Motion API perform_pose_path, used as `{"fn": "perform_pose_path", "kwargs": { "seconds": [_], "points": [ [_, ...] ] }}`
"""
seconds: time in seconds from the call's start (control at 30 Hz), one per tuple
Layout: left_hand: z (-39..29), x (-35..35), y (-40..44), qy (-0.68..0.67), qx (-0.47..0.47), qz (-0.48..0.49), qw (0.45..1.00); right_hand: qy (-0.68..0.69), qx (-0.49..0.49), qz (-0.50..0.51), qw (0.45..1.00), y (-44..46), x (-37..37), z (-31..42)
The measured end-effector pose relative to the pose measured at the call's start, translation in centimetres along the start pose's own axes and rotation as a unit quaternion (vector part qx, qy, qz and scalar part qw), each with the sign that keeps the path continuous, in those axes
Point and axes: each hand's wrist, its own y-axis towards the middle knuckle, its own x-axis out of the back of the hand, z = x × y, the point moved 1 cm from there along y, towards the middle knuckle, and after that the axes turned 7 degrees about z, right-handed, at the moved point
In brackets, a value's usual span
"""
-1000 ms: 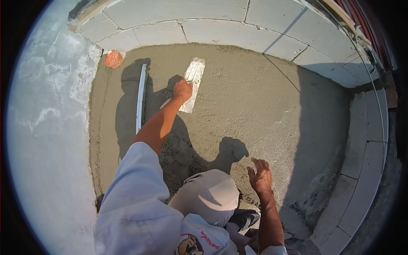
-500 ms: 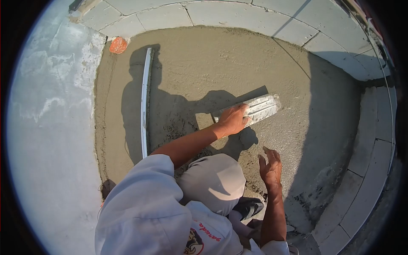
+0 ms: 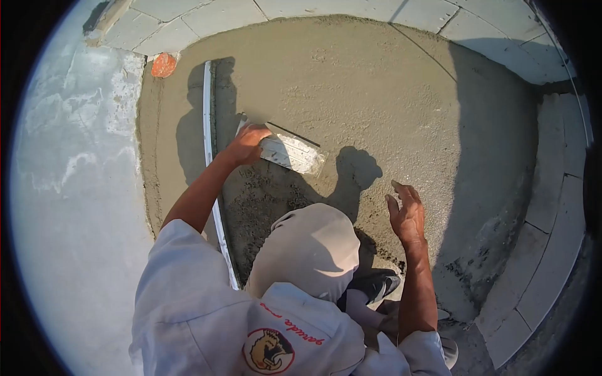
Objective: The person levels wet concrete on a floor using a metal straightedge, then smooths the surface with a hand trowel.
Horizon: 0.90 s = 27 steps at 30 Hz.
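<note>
While my left hand point(image 3: 246, 145) closes around the trowel point(image 3: 291, 153), just right of the long bar point(image 3: 207, 113), a tilted edge could gouge the damp cement point(image 3: 370, 75), or my forearm could nudge the bar; my right hand point(image 3: 409, 216), half-open, holds nothing.

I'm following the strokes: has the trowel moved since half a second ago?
Yes. The trowel has moved to the person's left, now nearer the orange patch in the corner.
</note>
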Motion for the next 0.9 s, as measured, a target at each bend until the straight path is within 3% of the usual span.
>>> {"fn": "perform_pose_path", "kwargs": {
  "seconds": [0.07,0.27,0.5,0.6,0.7,0.9],
  "points": [
    [1.2,-1.1,-0.9,0.025,-0.014,-0.004,1.0,0.001,0.003,-0.003,1.0,0.0,-0.3,-0.1],
    [-7.2,-2.8,-0.8,-0.054,-0.079,0.045,0.994,-0.015,-0.005,0.011,1.0,-0.2,-0.9,-0.6],
    [1.3,-1.2,-1.3,-0.068,0.047,-0.02,0.996,-0.038,-0.003,0.005,0.999,-0.4,-0.7,-0.8],
    [0.0,-2.8,-1.5,-0.039,-0.02,-0.02,0.999,-0.038,-0.002,0.012,0.999,-0.3,-1.5,-1.0],
    [-4.1,-2.4,-1.5,-0.055,-0.042,0.051,0.996,-0.039,0.02,0.019,0.999,-0.3,-2.3,-0.5],
    [1.7,-0.7,-2.9,-0.099,0.072,-0.103,0.987,-0.033,0.021,0.021,0.999,-0.1,-2.3,-0.3]
  ]
}}
